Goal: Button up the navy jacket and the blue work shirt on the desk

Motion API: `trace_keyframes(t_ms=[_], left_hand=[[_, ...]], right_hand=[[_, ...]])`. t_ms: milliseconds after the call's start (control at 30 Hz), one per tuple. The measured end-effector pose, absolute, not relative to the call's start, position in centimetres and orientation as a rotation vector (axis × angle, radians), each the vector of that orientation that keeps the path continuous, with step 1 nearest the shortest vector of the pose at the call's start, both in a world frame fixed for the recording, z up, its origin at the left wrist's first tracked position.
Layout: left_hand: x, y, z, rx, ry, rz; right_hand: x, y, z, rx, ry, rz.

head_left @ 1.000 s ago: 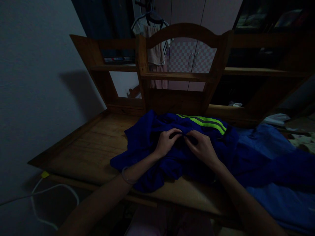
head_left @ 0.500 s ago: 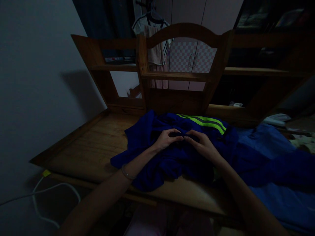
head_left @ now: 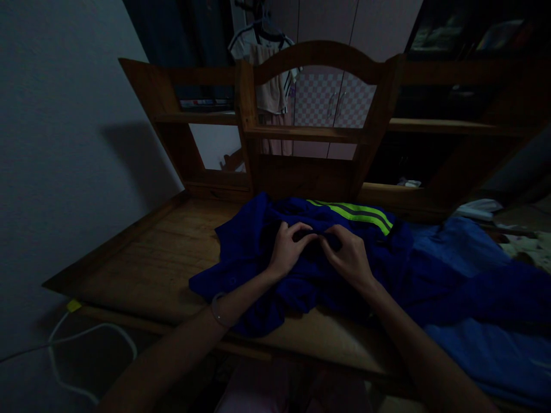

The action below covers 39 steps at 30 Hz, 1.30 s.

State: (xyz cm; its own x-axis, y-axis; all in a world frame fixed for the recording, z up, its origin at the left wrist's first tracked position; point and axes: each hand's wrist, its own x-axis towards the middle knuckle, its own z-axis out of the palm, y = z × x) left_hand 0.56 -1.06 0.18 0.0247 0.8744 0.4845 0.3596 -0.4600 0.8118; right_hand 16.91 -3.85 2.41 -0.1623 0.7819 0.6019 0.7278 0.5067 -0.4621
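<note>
Two bare hands, the left hand (head_left: 286, 252) and the right hand (head_left: 349, 255), met nearly fingertip to fingertip over a deep-blue garment (head_left: 301, 281). The grip of each was narrowed to a pinch of thumb and fingers on the cloth; the exact part held was too dark to tell. The garment lay rumpled on the wooden desk (head_left: 159, 258), before a shelf unit (head_left: 301, 135), its yellow-green striped band (head_left: 365, 217) beyond the right hand.

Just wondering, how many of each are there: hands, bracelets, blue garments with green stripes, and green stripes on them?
Hands: 2 (left hand, right hand)
Bracelets: 1 (left-wrist bracelet)
Striped garments: 1 (dark blue garment)
Green stripes: 2
Total: 6
</note>
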Motion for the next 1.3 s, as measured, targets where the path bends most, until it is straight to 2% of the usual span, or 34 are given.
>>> trace_keyframes(t_ms=[567, 1100, 1300], left_hand=[[0.9, -3.1, 2.0, 2.136, 0.918, 1.742], [0.6, -3.7, 2.7, 2.195, 0.729, 1.588], [0.7, -3.5, 2.6, 2.094, 0.763, 1.615]], right_hand=[[16.1, -4.4, 2.5, -1.172, -1.769, 0.016], [17.0, -3.1, 2.1, -1.013, -1.336, 1.043], [16.8, -3.2, 2.1, -0.984, -1.300, 1.097]])
